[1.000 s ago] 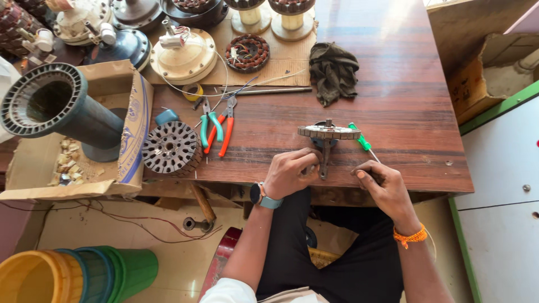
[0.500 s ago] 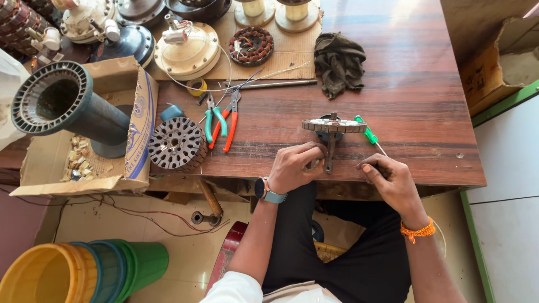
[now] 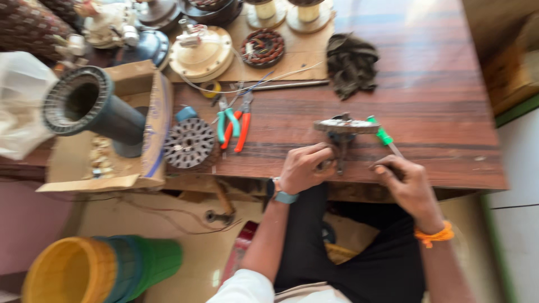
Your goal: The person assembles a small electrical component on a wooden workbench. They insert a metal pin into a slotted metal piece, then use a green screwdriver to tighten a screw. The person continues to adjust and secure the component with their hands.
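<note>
While the wooden desk fills the upper part of the head view, a round metal motor part with a dark stem below it stands near the desk's front edge, right of centre; the left hand sits at 7 o'clock from it, fingers curled and touching the base of the stem, though the blur hides how firm the grip is; a blue watch bands that wrist. At 5 o'clock from the part the right hand rests on the desk edge, fingers bent over the thin shaft of a green-handled screwdriver, whose handle lies just beside the part at 3 o'clock; an orange band circles that wrist. Well apart at 9 o'clock lie green-handled pliers and red-handled pliers side by side; beyond them a slotted round rotor core leans at a cardboard box; a dark crumpled cloth lies at 12 o'clock; stacked yellow and green buckets stand on the floor at lower left.
</note>
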A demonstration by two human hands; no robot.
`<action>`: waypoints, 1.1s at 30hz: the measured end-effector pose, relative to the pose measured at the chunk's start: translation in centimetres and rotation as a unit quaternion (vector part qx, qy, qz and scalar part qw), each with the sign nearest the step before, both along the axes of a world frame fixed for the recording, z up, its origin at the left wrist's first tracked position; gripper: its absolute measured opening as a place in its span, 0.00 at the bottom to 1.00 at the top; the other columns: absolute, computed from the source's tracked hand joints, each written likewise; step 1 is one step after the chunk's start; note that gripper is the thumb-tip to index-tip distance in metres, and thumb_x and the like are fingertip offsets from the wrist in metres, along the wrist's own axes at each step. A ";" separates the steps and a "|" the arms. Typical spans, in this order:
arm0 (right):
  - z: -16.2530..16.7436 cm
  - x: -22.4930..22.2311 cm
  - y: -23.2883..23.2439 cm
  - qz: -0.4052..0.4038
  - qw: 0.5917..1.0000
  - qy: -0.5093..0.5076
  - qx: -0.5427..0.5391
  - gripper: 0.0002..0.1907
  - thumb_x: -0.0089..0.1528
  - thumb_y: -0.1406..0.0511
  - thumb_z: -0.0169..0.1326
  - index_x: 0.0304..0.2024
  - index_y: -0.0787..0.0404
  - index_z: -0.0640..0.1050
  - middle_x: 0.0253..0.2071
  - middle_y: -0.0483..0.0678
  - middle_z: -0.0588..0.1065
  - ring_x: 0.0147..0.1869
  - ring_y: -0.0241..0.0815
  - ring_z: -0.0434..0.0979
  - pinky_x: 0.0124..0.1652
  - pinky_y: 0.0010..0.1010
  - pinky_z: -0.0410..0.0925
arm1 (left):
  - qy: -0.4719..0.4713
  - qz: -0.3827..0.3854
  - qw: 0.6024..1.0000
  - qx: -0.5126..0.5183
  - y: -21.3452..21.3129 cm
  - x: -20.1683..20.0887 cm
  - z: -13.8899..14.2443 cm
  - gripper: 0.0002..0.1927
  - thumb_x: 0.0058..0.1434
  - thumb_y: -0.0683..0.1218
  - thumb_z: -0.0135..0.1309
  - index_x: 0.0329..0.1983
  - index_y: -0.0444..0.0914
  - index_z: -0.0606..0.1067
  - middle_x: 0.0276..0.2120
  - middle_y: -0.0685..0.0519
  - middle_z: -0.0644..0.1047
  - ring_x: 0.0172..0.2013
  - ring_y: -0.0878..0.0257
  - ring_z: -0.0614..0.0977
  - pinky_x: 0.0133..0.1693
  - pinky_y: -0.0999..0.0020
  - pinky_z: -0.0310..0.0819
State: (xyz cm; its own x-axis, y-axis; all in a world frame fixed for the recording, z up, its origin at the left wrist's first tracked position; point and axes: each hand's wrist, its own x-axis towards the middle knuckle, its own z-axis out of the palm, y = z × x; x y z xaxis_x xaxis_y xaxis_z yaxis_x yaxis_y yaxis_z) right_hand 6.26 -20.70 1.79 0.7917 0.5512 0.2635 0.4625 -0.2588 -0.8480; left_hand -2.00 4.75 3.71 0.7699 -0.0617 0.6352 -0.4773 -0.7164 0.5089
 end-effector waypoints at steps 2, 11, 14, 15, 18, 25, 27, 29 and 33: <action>0.1 -0.1 0.4 -0.008 0.995 0.094 0.015 0.07 0.66 0.67 0.56 0.42 0.66 0.81 0.32 0.44 0.79 0.38 0.31 0.74 0.38 0.25 0.69 | -0.001 0.006 1.000 -0.017 0.0 -0.5 0.5 0.08 0.57 0.43 0.61 0.37 0.39 0.74 0.37 0.52 0.77 0.34 0.51 0.80 0.34 0.59 0.75; 0.0 0.5 -0.9 0.005 0.991 0.132 0.035 0.09 0.67 0.66 0.56 0.39 0.67 0.80 0.30 0.41 0.72 0.34 0.28 0.67 0.34 0.23 0.64 | -0.001 0.004 1.000 -0.011 -0.1 0.6 -0.7 0.07 0.56 0.42 0.61 0.35 0.40 0.75 0.31 0.53 0.76 0.30 0.53 0.81 0.32 0.60 0.75; -0.8 0.4 -0.4 -0.006 0.995 0.095 0.024 0.08 0.66 0.66 0.55 0.40 0.66 0.80 0.30 0.39 0.73 0.34 0.27 0.68 0.33 0.22 0.64 | -0.002 0.008 1.000 0.006 0.3 0.1 -0.8 0.08 0.55 0.42 0.61 0.33 0.39 0.73 0.33 0.52 0.76 0.32 0.52 0.80 0.33 0.59 0.75; -1.0 0.2 -0.1 -0.003 0.992 0.118 0.034 0.08 0.67 0.66 0.55 0.40 0.66 0.81 0.29 0.40 0.72 0.34 0.27 0.67 0.33 0.23 0.63 | -0.007 0.008 1.000 0.002 0.5 -0.2 -0.6 0.07 0.56 0.42 0.61 0.34 0.39 0.73 0.34 0.53 0.77 0.32 0.52 0.80 0.34 0.59 0.75; -0.8 0.0 -0.4 -0.009 0.990 0.131 0.043 0.08 0.67 0.67 0.55 0.41 0.66 0.81 0.28 0.41 0.72 0.33 0.29 0.67 0.33 0.23 0.62 | -0.019 -0.009 1.000 -0.014 0.1 -0.1 0.1 0.07 0.57 0.42 0.60 0.37 0.39 0.74 0.38 0.54 0.78 0.34 0.53 0.81 0.35 0.61 0.76; 0.2 0.5 -0.7 0.022 0.989 0.143 0.033 0.09 0.68 0.66 0.53 0.40 0.67 0.80 0.29 0.41 0.72 0.34 0.29 0.70 0.35 0.23 0.66 | -0.023 -0.008 0.999 -0.025 0.0 0.0 -0.2 0.07 0.57 0.42 0.60 0.37 0.40 0.74 0.38 0.54 0.78 0.34 0.52 0.81 0.34 0.60 0.76; 0.2 0.6 -0.3 0.029 0.985 0.164 0.042 0.09 0.69 0.66 0.53 0.40 0.67 0.80 0.28 0.41 0.72 0.34 0.29 0.70 0.35 0.23 0.66 | -0.021 -0.007 0.999 -0.025 0.1 -0.2 -0.3 0.07 0.57 0.42 0.60 0.37 0.40 0.74 0.37 0.54 0.78 0.34 0.52 0.81 0.34 0.60 0.76; 0.3 0.6 -0.2 0.025 0.984 0.172 0.045 0.10 0.69 0.66 0.53 0.40 0.68 0.80 0.29 0.42 0.72 0.34 0.29 0.69 0.36 0.23 0.64 | -0.017 -0.009 0.999 -0.030 0.1 -0.2 -0.2 0.06 0.58 0.42 0.60 0.36 0.40 0.74 0.36 0.55 0.78 0.33 0.52 0.81 0.34 0.60 0.76; 0.2 0.4 -0.2 -0.003 0.983 0.175 0.062 0.09 0.69 0.67 0.53 0.40 0.68 0.79 0.29 0.41 0.72 0.34 0.29 0.68 0.35 0.23 0.64 | -0.011 -0.012 1.000 -0.026 -0.2 0.0 -0.1 0.06 0.58 0.42 0.60 0.36 0.40 0.74 0.35 0.55 0.78 0.32 0.54 0.81 0.33 0.61 0.75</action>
State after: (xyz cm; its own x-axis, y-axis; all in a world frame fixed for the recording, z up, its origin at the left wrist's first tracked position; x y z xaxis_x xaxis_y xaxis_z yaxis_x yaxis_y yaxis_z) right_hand 6.62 -20.88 2.01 0.8492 0.5266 0.0393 0.1354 -0.1452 -0.9801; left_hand -2.01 4.59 3.57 0.7538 -0.0468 0.6555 -0.5064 -0.6770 0.5341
